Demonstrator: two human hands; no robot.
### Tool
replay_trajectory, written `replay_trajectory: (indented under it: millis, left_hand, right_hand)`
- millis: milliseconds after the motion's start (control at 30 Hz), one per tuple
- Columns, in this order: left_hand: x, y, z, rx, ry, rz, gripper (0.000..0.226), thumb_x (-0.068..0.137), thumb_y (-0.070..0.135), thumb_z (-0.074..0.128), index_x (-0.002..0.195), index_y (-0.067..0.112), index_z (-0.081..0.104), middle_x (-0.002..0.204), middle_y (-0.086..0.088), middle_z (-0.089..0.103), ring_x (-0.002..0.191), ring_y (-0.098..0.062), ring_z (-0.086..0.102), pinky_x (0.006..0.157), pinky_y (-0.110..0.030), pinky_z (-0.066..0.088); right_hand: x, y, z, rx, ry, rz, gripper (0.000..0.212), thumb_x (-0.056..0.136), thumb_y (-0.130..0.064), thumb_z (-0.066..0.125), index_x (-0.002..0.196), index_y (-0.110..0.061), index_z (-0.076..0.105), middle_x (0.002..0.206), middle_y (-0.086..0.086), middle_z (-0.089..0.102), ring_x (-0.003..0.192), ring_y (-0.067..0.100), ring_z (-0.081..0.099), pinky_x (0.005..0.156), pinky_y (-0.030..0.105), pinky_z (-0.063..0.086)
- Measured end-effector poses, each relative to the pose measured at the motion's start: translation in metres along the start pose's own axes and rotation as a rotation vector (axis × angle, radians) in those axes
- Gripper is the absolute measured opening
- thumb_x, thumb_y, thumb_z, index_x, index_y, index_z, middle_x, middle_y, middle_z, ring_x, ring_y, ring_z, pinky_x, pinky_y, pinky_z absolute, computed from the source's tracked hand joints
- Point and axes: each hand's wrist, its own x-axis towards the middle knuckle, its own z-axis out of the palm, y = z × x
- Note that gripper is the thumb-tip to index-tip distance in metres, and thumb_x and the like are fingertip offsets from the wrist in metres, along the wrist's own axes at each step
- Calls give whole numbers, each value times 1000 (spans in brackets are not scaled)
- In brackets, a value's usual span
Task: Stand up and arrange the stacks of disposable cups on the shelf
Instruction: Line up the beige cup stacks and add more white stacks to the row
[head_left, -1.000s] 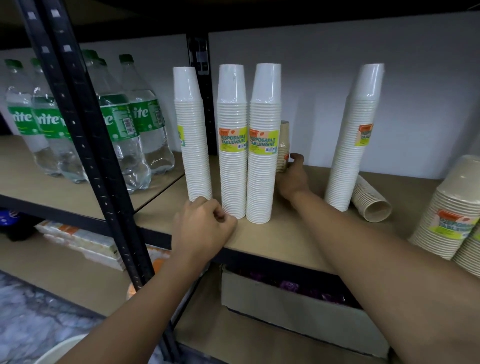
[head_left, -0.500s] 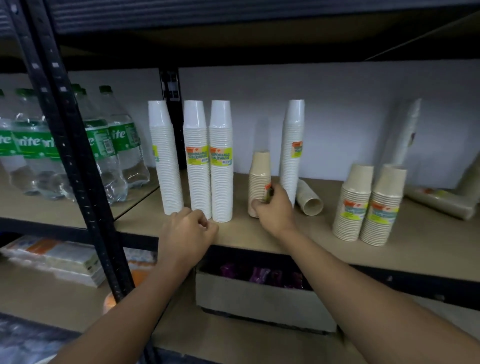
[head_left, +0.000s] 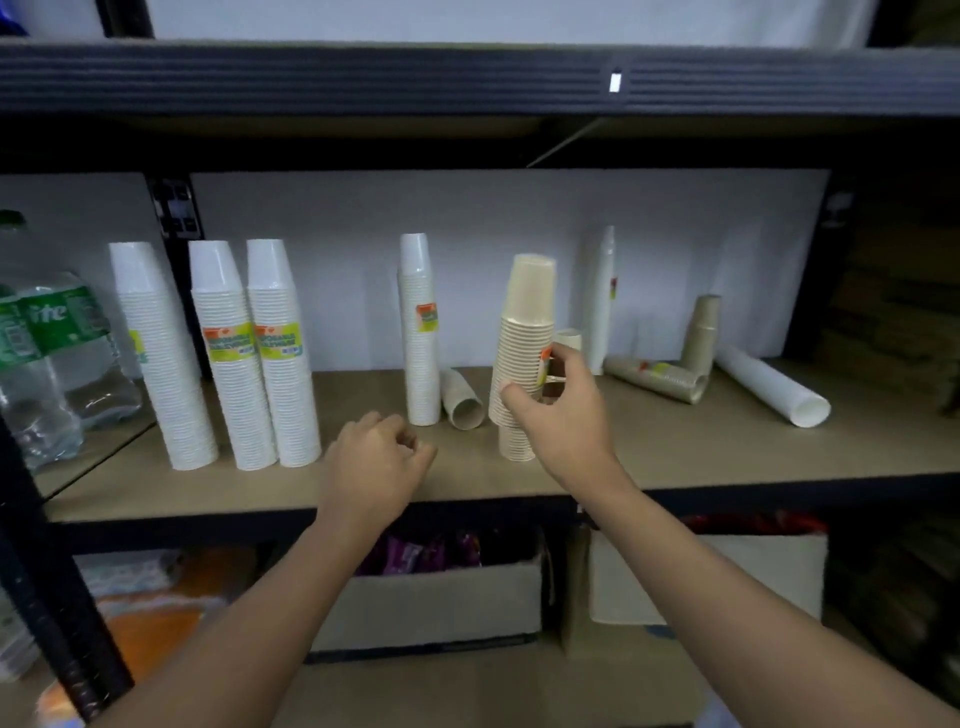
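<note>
Head camera, the only view: my right hand (head_left: 563, 418) now grips the tan stack of paper cups (head_left: 523, 343) low on its side, thumb and fingers curled round it. It holds the stack upright, just right of the short tan roll of cups lying on its side (head_left: 462, 397). Half a second ago that stack stood in the gap between the three tall white cup stacks (head_left: 234, 358) and the lone white cup stack (head_left: 420, 332); that gap is bare now. Below my grip more tan cups show, and I cannot tell whether they belong to the same stack.

My left hand (head_left: 376, 457) is loosely curled and holds nothing, over the front of the wooden shelf board (head_left: 727, 452), much as before.

I judge tan is being grouped with tan. The long white stack lying flat (head_left: 769, 387) and the tan stack lying flat (head_left: 654, 376) are not yet stood up.
</note>
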Motion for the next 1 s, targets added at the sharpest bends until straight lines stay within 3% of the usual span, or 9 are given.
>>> replay_trajectory:
  millis: [133,233,300,400,467,533,667,1000]
  left_hand:
    - [10,27,22,-22,-22,21,18,81,31,64,74,14,67,82,0,59,83,-26,56,70,-37,47]
    - [17,33,40,-39,-55,33,19,82,32,62,75,14,67,83,-2,61,82,-26,56,68,-36,47]
    - [20,35,51,-55,-71,13,19,81,31,61,72,15,66,82,-2,62,80,-25,57,68,-36,50]
    - [22,36,66,-88,-89,-6,17,79,24,63,68,12,64,77,-4,60,77,-26,57,66,-33,45]
    - [24,35,74,-90,-108,-15,15,79,22,63,67,11,63,76,-5,59,76,-28,56,66,-33,43]
    - [27,30,81,-91,-131,-27,14,78,20,64,67,11,61,75,-4,56,77,-30,56,68,-33,44]
    - [25,22,90,-88,-158,-14,15,76,18,67,67,9,59,74,-3,51,79,-29,53,70,-33,41]
    - [23,18,95,-67,-135,-18,11,78,22,66,75,12,63,83,-3,56,87,-22,47,75,-33,40]
  right_hand:
    - [15,7,-49,-11,92,-4,53,82,-22,74,129,-26,49,107,-17,58,87,-13,54,64,0,42]
    - [24,25,-72,-43,159,9,50,80,-22,74,124,-27,51,109,-12,59,87,-14,54,67,0,41]
    - [30,41,-81,-82,183,30,48,79,-24,75,121,-28,52,110,-10,61,90,-10,56,75,8,45]
    - [39,70,-86,-117,174,102,47,75,-27,75,116,-29,51,109,-7,63,94,2,60,87,35,55]
    - [43,85,-84,-146,151,145,50,70,-34,73,114,-30,51,111,-6,61,96,8,61,90,42,54]
    - [48,98,-78,-157,123,181,54,65,-41,71,113,-32,49,114,-5,60,100,11,60,92,41,53]
    - [56,112,-67,-148,54,224,51,75,-30,75,116,-30,45,103,-17,57,90,1,56,84,30,45]
    - [52,128,-61,-165,42,215,63,72,-36,81,120,-27,42,100,-19,57,99,11,60,89,36,50]
